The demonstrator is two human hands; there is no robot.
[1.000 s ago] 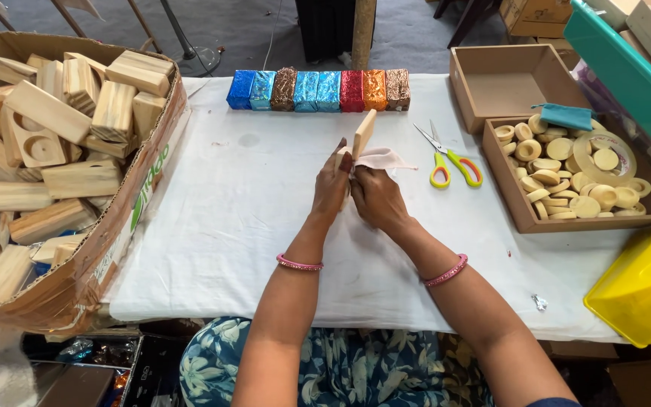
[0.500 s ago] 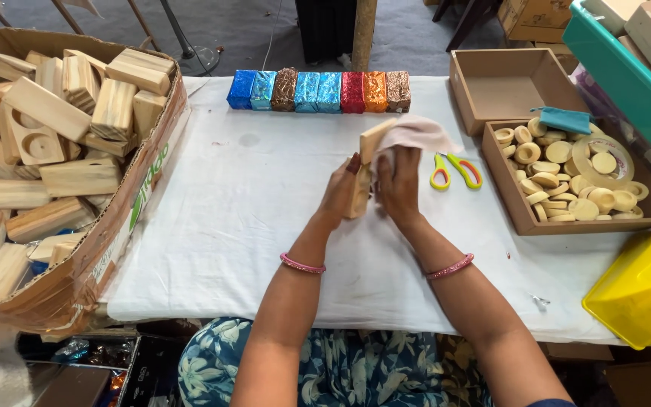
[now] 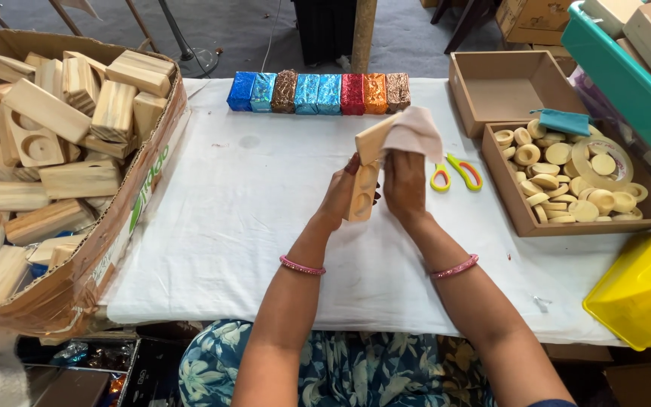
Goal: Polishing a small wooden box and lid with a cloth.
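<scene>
Wooden block (image 3: 363, 181) stood on end above the white table cover (image 3: 227, 218), left hand (image 3: 339, 197) clamped round its lower half.
Right hand (image 3: 404, 185) pinches a pale cloth (image 3: 414, 132) against the block's top, probably steadying it for wiping. Foil-wrapped blocks (image 3: 318, 91), blue, brown, red and orange, line the far edge; scissors (image 3: 457, 169) lie just right.

Small craft workshop, packing-type setup: surface (image 3: 227, 226) w/ white cloth, big cardboard box (image 3: 126, 226) of cut wood blocks at left, tray (image 3: 525, 218) of wooden rings at right, row of foil-wrapped blocks (image 3: 318, 92), scissors (image 3: 453, 169), storage bins around.
</scene>
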